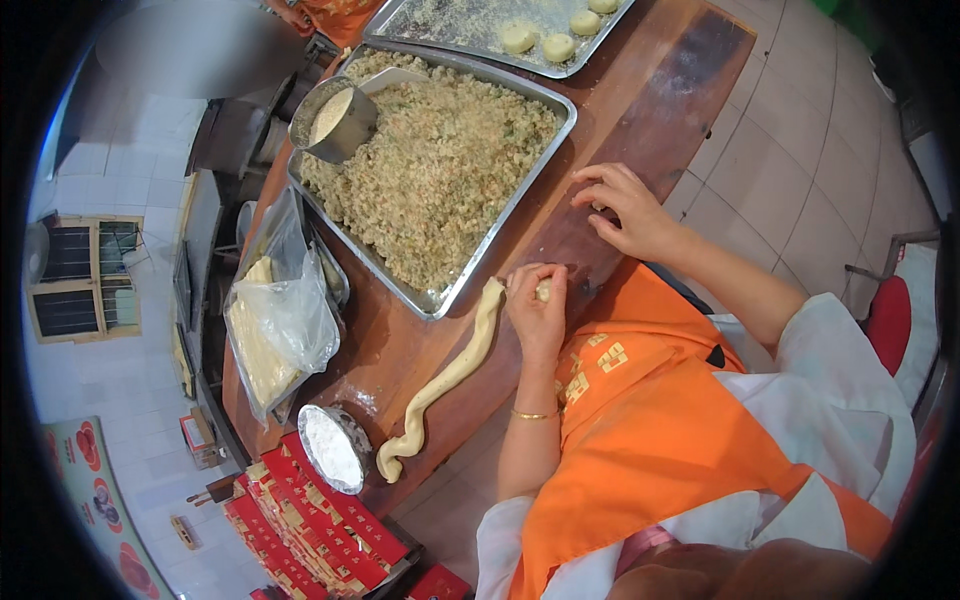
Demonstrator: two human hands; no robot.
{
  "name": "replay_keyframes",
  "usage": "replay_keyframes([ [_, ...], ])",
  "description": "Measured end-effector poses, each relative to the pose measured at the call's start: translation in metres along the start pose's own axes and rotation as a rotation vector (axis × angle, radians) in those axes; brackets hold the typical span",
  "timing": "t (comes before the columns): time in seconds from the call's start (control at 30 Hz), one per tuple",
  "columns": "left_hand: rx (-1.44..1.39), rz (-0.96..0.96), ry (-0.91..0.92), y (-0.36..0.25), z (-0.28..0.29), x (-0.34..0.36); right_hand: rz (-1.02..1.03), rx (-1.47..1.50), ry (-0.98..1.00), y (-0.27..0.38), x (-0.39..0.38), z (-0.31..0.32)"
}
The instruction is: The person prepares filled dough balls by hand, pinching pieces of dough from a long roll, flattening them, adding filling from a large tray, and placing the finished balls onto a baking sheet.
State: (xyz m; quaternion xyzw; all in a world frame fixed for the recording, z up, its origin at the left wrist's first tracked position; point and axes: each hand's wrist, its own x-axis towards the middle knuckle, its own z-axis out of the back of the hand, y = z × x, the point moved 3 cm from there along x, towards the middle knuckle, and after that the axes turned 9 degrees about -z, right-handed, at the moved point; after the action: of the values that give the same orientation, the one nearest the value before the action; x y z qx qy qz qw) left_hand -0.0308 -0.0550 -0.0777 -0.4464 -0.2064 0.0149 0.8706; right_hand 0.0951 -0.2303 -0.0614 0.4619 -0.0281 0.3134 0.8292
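My left hand (pixel 536 305) is closed on a small pale dough piece (pixel 543 290), beside the upper end of a long, wavy dough rope (pixel 455 372) on the wooden table (pixel 640 120). My right hand (pixel 625 215) hovers by the table's near edge with fingers apart and slightly curled; whether a small bit lies under them I cannot make out. Above my hands is a large metal tray (pixel 512 235) of crumbly, mixed filling (pixel 430 170), with a metal cup (pixel 348 138) and a white scraper (pixel 395 77) in it.
A second tray (pixel 450 30) holds round pale dough discs (pixel 558 48). Bagged dough (pixel 270 345) lies at left, near a bowl of white powder (pixel 330 448) and stacked red printed packets (pixel 300 525). Another person's hand (pixel 292 15) shows at the top. A red seat (pixel 885 320) stands at right.
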Motion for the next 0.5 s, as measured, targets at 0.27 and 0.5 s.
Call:
replay_keyframes([
  [0.27, 0.058, -0.026, 0.061, 0.001, 0.002, -0.002, -0.026, 0.054, -0.039, 0.004, -0.007, 0.014],
  [0.5, -0.322, 0.163, 0.079, -0.001, 0.011, 0.036, -0.038, 0.088, -0.092, 0.006, -0.009, 0.033],
])
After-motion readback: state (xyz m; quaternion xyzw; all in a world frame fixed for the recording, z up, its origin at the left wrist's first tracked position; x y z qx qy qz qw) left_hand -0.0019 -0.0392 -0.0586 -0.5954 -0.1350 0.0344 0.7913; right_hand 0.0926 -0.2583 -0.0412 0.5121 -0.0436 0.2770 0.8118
